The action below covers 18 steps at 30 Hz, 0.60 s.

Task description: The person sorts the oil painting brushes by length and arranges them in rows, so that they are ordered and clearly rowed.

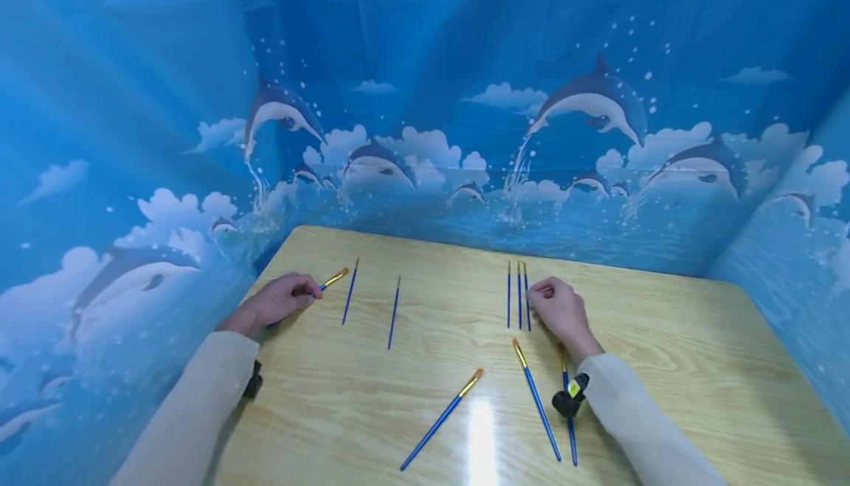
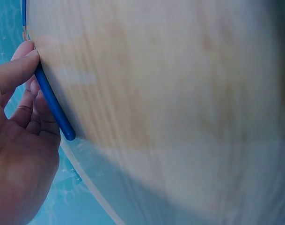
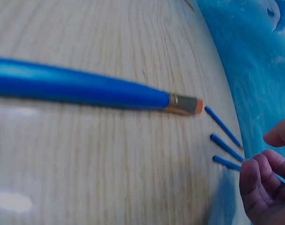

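At the table's left side my left hand pinches a flat paintbrush between thumb and fingers. Its golden ferrule and orange-brown bristles point right and away; its blue handle runs back along the palm in the left wrist view. On the right, my right hand is beside three thin blue paintbrushes lying side by side. The rightmost thin brush is closest to its fingertips. In the right wrist view the thumb stands apart from the bent fingers, with nothing seen between them.
Two more thin brushes lie right of my left hand. Nearer me are three flat brushes: one slanted, one in the middle, one partly under the right wrist camera. A dolphin-print curtain surrounds the wooden table.
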Each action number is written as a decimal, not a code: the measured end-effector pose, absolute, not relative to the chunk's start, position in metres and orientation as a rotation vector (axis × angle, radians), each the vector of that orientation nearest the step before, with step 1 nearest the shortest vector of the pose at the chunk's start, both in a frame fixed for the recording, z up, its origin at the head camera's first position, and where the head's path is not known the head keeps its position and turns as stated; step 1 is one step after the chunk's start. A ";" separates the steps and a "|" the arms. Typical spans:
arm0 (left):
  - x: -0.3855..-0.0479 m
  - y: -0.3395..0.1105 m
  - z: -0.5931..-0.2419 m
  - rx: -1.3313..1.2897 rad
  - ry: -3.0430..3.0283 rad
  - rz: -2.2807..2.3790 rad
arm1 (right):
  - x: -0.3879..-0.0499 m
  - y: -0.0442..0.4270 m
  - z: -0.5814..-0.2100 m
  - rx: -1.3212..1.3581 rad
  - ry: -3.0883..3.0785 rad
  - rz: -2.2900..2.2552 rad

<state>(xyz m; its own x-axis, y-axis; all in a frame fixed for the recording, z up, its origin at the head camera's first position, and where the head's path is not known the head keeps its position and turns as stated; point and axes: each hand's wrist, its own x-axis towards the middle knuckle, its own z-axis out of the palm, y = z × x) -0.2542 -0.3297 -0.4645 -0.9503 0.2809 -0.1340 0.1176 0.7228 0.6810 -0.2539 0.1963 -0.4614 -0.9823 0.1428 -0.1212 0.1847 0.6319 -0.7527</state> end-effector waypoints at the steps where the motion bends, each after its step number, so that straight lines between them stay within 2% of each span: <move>1: -0.254 -0.330 -0.464 0.334 2.706 1.038 | -0.252 0.195 -0.460 0.262 2.790 -1.307; 18: -0.251 -0.328 -0.460 0.354 2.710 1.020 | -0.227 0.189 -0.454 0.060 2.753 -1.408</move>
